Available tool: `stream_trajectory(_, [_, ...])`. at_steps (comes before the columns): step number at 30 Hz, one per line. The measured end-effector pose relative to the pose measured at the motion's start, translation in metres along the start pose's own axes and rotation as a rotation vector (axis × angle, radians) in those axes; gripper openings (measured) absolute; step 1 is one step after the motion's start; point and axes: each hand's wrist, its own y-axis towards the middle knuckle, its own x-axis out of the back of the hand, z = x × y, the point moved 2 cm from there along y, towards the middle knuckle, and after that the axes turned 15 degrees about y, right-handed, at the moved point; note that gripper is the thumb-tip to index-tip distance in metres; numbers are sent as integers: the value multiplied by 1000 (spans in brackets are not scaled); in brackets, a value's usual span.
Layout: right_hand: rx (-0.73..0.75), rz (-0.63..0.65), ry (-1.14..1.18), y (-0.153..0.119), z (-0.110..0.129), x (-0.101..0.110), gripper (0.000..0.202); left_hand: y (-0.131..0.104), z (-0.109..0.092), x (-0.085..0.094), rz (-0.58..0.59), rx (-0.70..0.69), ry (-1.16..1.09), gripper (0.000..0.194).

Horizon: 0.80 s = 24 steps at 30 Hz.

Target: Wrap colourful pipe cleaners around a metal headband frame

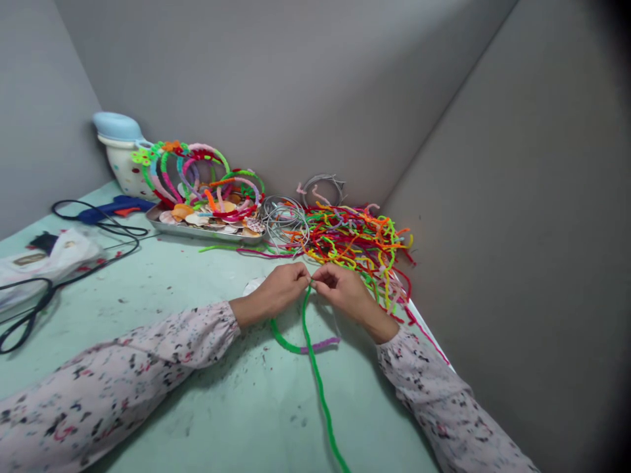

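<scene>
My left hand (282,289) and my right hand (344,293) meet above the table, fingertips pinched together. Between them is the upper end of a long green pipe cleaner (320,387), whose length hangs down towards the front edge of the picture. Behind it curves a wire hoop (321,345), wrapped partly in green and partly in purple. Its green part runs up beneath my left hand, and a thin bare wire rises from the purple end towards my right hand. The fingers hide how hoop and pipe cleaner join.
A tangle of coloured pipe cleaners (355,236) lies at the back right, beside coiled wire (286,220). Finished wrapped hoops (197,171) and shells sit in a metal tray (211,234). Left are a blue glue gun (111,209), a black cord (46,295) and a lidded container (125,164).
</scene>
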Motion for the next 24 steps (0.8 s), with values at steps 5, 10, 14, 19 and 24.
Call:
stream_trajectory(5, [79,-11,-133,-1,4,-1,7,-1,-1,1,5,18,28,23])
stream_trajectory(10, [156,-2,-323,-3,8,-3,6,-1,-1,1,4,17,34,23])
stream_trajectory(14, [185,-4,-484,-6,13,-6,4,0,-1,0,-8,1,52,23])
stream_trajectory(19, [214,-5,-657,-12,22,-10,4,1,0,0,-23,-1,60,22])
stream_trajectory(24, [230,-33,-806,-15,29,-14,7,1,-3,0,-48,-8,65,22])
